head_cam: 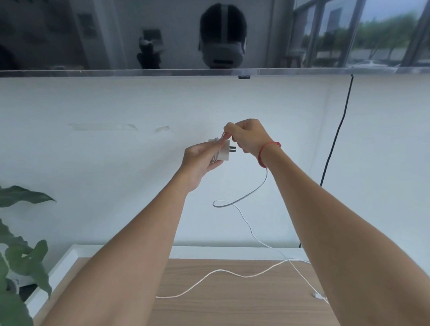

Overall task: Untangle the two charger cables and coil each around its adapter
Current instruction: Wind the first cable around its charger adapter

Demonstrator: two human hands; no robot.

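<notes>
The left hand (199, 159) is raised in front of the pale wall (110, 170) and grips a white adapter (224, 153). Its fingers curl round the adapter's left side, over a few turns of cable already lying against the body. The adapter's two dark prongs (232, 148) point right, toward the right hand (247, 137). That hand sits just above and to the right of the adapter and pinches a white cable (257, 189) between thumb and fingertips, bending it in a small arc over the adapter's top edge. A red string bracelet (265, 150) circles the right wrist, right of the adapter. From the right hand the cable hangs below the adapter, curls into one open loop in the air, then runs thinly down to the desk (227, 311) well below. A second white cable (216, 271) lies in loose waves on the desk's wooden top, far below the adapter. The two lines cross beside the right forearm, and which one ends in the small connector (317, 295) lying there cannot be told. A second adapter is not in sight. A leafy plant (8, 240) stands well below and left of the adapter. A black cord (335, 143) hangs down the wall to its right, and strips of clear tape (102, 126) stick to the wall to its left.
</notes>
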